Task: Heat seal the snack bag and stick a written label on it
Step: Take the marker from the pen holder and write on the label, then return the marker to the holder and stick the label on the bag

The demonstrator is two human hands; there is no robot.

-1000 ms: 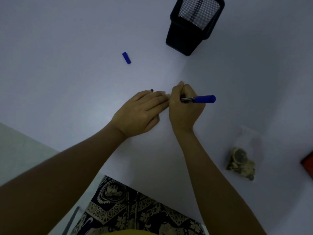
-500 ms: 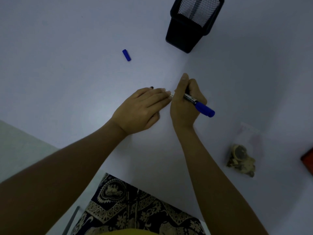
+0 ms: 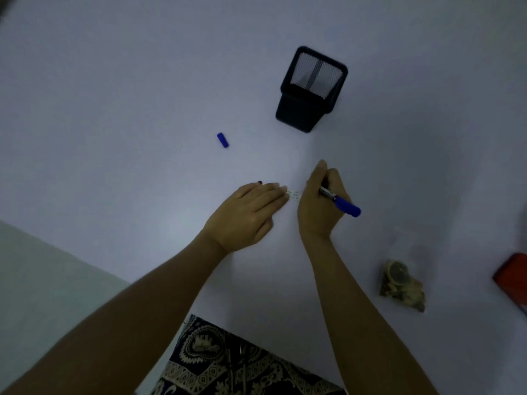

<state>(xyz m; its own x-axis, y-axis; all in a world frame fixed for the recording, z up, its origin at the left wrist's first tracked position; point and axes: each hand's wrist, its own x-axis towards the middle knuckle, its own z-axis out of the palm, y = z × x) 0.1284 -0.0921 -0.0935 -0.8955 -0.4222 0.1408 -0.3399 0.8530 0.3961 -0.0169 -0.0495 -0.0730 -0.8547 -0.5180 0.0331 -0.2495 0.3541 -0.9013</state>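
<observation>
1. You are writing the label [image 3: 293, 194]: your left hand [image 3: 245, 216] pins it flat on the desk [image 3: 114, 81], and your right hand [image 3: 320, 201] grips the pen [image 3: 340, 203].
2. Next, lift it onto the snack bag [image 3: 402, 283], lying well apart to your right.

The surface [image 3: 114, 95] looks smooth, matt and white, with no visible grain. The pen holder [image 3: 311, 89] is black wire mesh, seemingly metal, with a solid dark rim and base. The pen [image 3: 340, 204] has a blue plastic-looking barrel and a shinier metallic section near the tip; the loose cap [image 3: 222, 140] is the same blue plastic. The label [image 3: 293, 194] looks like thin white paper. The snack bag [image 3: 403, 276] is clear, faintly glossy film. The cloth [image 3: 228, 363] at the near edge is a patterned woven fabric.
</observation>
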